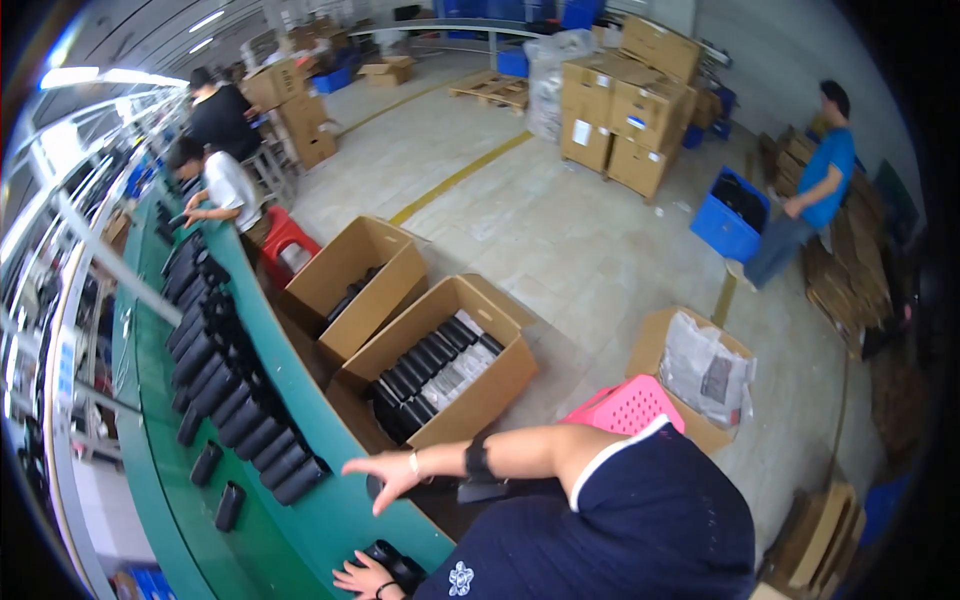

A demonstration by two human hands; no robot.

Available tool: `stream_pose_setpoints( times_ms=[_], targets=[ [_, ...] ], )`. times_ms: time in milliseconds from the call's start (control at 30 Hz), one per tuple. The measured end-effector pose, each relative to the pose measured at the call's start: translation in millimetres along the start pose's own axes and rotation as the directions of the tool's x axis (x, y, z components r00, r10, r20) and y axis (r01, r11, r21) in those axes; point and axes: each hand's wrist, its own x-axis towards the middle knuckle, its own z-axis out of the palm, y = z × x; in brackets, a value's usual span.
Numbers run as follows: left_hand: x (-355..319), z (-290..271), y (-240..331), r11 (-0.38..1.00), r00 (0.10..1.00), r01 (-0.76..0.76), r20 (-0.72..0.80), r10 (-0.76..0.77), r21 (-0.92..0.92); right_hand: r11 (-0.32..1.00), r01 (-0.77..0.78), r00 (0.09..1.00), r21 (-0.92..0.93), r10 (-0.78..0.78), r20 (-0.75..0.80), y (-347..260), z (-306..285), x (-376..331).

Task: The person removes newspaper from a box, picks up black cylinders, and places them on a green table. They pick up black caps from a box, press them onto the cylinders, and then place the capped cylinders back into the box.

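Note:
My right hand (392,475) reaches over the edge of a green conveyor belt (290,530), its thumb and fingers apart and nothing seen in them. A dark rounded thing shows partly behind that hand. Low in the picture, my left hand (366,577) lies with fingers spread on the green surface, right beside black, rounded pieces (398,565) that my body partly hides. Farther along the belt, black cylinders (235,410) lie close together in rows. Two loose ones, a black cylinder (230,506) and another black cylinder (206,464), lie apart from the rows.
An open carton (515,370) of black cylinders and white wrapping stands beside the belt, with another carton (400,285) behind it. A pink basket (630,405) and a carton with grey plastic (650,345) are near me. People work along the belt; one person (830,165) stands by a blue crate (722,240).

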Motion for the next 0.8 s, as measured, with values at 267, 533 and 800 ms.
stream_pose_setpoints(
  times_ms=[267, 533, 800],
  targets=[
    [-16.8, -21.3, 36.7, 0.99, 0.99, -0.108, -0.104, 0.098, -0.091, 0.968, 0.224, 0.578, -0.113, -0.225, -0.784, -61.7, -220.6, -68.9],
    [-25.8, -30.8, 43.9, 0.994, 0.993, -0.102, -0.06, 0.104, 0.023, 0.931, 0.341, 0.923, -0.13, -0.357, -0.14, -123.5, -126.3, -101.1],
    [-33.2, -68.0, 83.8, 0.963, 0.948, -0.231, 0.256, 0.19, 0.141, 0.993, 0.091, 0.977, -0.071, -0.103, -0.187, -30.8, -89.0, -169.3]
  ],
)
